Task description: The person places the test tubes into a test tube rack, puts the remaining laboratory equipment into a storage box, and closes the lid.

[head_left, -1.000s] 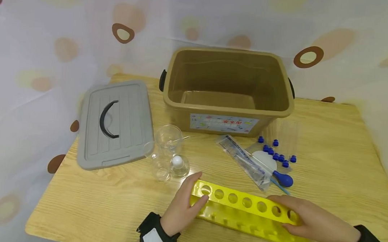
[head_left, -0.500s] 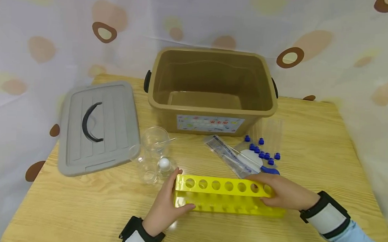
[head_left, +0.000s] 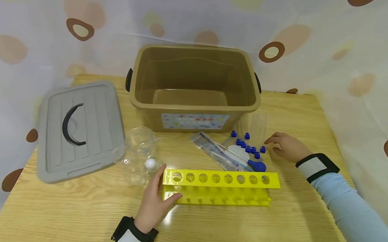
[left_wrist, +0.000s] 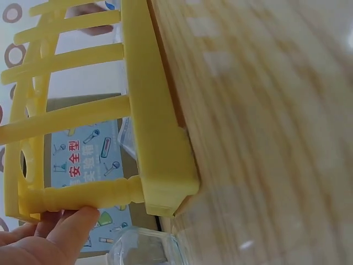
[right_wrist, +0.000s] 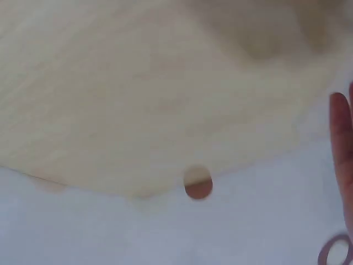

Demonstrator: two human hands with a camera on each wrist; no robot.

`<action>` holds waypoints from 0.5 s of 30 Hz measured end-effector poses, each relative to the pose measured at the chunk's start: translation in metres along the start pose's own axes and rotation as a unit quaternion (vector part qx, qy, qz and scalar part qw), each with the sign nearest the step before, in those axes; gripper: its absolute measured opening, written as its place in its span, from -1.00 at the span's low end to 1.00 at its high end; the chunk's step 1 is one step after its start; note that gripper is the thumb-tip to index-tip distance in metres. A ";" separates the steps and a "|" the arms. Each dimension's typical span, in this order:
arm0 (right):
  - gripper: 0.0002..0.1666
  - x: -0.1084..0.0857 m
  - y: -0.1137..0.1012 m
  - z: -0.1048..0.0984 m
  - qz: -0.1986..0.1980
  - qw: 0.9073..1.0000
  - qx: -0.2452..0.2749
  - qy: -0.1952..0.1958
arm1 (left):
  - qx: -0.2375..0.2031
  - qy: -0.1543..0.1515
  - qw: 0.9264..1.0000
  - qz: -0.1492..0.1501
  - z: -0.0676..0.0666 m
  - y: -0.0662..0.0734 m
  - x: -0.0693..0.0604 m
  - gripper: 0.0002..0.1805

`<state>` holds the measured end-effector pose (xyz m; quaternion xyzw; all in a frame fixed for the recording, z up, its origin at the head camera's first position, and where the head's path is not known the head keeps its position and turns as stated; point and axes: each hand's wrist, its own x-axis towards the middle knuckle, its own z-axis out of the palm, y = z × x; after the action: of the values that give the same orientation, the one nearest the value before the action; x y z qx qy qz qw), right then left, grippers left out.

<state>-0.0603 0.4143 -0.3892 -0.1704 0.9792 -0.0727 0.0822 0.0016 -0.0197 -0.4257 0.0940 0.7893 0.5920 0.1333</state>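
Yellow rack (head_left: 222, 178), one, plastic: a row of round holes along the top, base downward, at the near part of the table (head_left: 79, 217). Set crosswise, probably so that every hole faces up and lies within reach.

Left hand (head_left: 153, 206): grip clamped on the rack's left end; in the left wrist view, thumb and finger meet round the end post. Held there, it would seem, to steady the rack with the holes uncovered.

Right hand (head_left: 288, 146): fingers loosely bent, nothing seen in the grip; just beside the blue stoppers (head_left: 248, 149), apart from the rack. Whether it touches the table cannot be told.

Clear tubes (head_left: 258, 125), several, side by side by the box's right front corner, blue stoppers at their near ends; presumably grouped to keep them together.

Dropper (head_left: 257, 166), blue bulb, and clear packet (head_left: 209, 147): just behind the rack.

Clear beaker (head_left: 140, 140) and white-capped jar (head_left: 151, 164): near the left hand, standing.

Box (head_left: 148, 119), brown, open; grey lid (head_left: 95, 138) beside it, flat, handle up.
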 end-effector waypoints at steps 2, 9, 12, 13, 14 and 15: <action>-0.68 0.004 0.005 0.013 -0.022 1.000 -0.018 -0.003 | -0.005 0.006 1.000 -0.005 0.000 -0.001 0.000 -0.09; -0.65 0.022 -0.005 0.041 -0.067 0.995 -0.068 0.041 | 0.009 0.030 0.999 -0.007 -0.015 -0.008 -0.009 -0.09; -0.66 0.022 -0.002 0.044 -0.100 0.987 -0.101 0.080 | 0.002 0.031 1.000 -0.007 -0.016 -0.011 -0.010 -0.08; -0.66 0.019 0.000 0.043 -0.108 0.983 -0.105 0.101 | -0.001 0.027 1.000 -0.004 -0.015 -0.011 -0.009 -0.08; -0.77 0.015 0.003 0.040 -0.109 0.979 -0.111 0.135 | -0.005 0.021 1.000 -0.002 -0.014 -0.011 -0.008 -0.09; -0.77 0.011 0.004 0.036 -0.101 0.973 -0.117 0.174 | -0.011 0.014 1.000 0.000 -0.012 -0.011 -0.006 -0.09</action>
<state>-0.0650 0.4103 -0.4264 -0.2616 0.9580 0.0057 -0.1177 0.0033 -0.0358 -0.4324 0.0842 0.7845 0.6018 0.1235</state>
